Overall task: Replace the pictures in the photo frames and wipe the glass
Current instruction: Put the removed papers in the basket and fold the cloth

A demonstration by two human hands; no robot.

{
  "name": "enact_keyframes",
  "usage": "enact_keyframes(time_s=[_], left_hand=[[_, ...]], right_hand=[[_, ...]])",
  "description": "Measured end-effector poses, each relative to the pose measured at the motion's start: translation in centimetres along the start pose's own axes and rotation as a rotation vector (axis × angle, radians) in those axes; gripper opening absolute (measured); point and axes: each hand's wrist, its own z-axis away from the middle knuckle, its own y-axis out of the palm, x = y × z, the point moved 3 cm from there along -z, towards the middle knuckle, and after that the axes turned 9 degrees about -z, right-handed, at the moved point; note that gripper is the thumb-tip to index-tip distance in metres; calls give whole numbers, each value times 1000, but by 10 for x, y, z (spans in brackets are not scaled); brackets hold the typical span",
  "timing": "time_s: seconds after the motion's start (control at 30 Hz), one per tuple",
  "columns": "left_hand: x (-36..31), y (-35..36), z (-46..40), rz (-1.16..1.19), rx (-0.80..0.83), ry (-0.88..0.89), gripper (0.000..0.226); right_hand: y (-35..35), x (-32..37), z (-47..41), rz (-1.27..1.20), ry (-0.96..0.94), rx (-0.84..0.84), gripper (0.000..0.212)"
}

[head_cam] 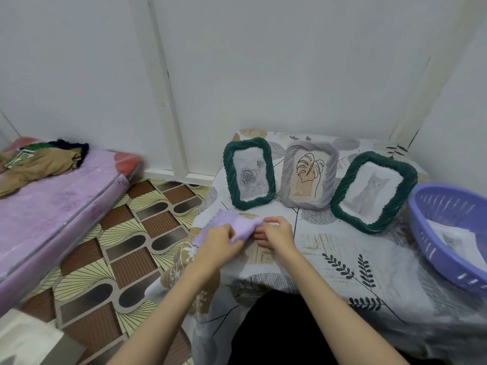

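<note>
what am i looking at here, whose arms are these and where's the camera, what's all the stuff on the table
There is no machine here. A person wears one wide-angle camera on the head, looking forward and down, so the arms are their own. Both hands, the left hand and right hand, have a grip on a lilac cloth at the table's near left edge. Behind it stand three photo frames: a green frame with a rose picture, a grey frame with a leaf drawing and a tilted green frame with a cat picture. At the right sits a purple basket holding paper.
</note>
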Motion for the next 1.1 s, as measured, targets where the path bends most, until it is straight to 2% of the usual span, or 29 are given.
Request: enact_keyframes(time_s=[0.1, 0.17, 0.23, 0.33, 0.4, 0.5, 0.6, 0.7, 0.77, 0.8, 0.87, 0.97, 1.1], left_hand=[[20, -17, -7, 313, -25, -145, 12], [36, -24, -9, 311, -77, -212, 12], [47, -27, -10, 262, -95, -251, 11], [53, -26, -10, 204, -6, -258, 14], [55, -25, -9, 252, 45, -280, 7], [56, -22, -11, 390, 57, -278, 32], [53, -25, -11, 172, 83, -236, 38], [52, -23, -17, -69, -18, -152, 44], [41, -20, -24, -132, -135, 53, 42], [34, -17, -28, -134, -139, 167, 41], [25, -9, -34, -74, -28, 283, 39], [32, 10, -35, -176, 128, 258, 46], [39, 26, -26, -309, 134, 221, 50]], right_hand=[[9, 1, 11, 153, -233, 51, 22], [24, 2, 18, 331, -375, 164, 24], [38, -1, 18, 542, -479, 272, 36], [49, -5, 18, 881, -521, 311, 50], [50, -7, 20, 1024, -544, 305, 52], [52, -7, 21, 1139, -593, 311, 50], [55, -12, 22, 1271, -575, 320, 47], [57, -19, 23, 1297, -510, 349, 49], [57, -18, 21, 1206, -460, 391, 51], [56, -16, 19, 1126, -432, 404, 53], [52, -14, 17, 992, -410, 403, 57], [47, -16, 15, 999, -405, 414, 57], [47, -16, 9, 1124, -377, 448, 55]])
